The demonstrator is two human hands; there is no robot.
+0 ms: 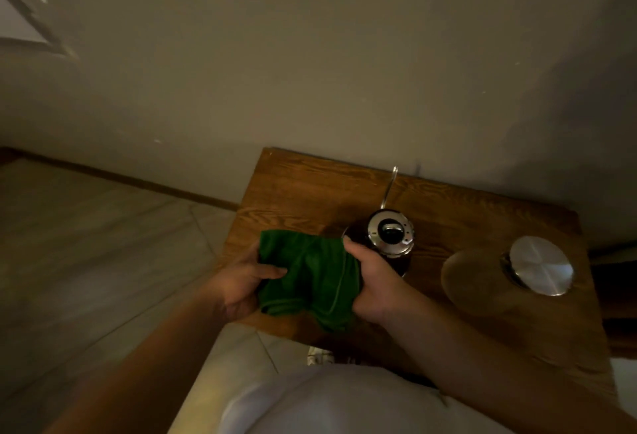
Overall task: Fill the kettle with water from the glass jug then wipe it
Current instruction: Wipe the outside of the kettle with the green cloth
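A dark kettle (390,234) with a shiny metal lid and a thin gooseneck spout stands on the wooden table (303,189), near the wall. Just left of it I hold a green cloth (310,277) bunched between both hands. My left hand (241,282) grips the cloth's left side, thumb on top. My right hand (374,283) grips its right side, close against the kettle's near side. The glass jug (482,278) with a round metal lid (540,265) stands to the right of the kettle; its clear body is hard to make out in the dim light.
The small wooden table stands against a plain wall, with its left and near edges close to my hands. Pale tiled floor (103,261) lies to the left. My white clothing (344,402) fills the bottom of the view.
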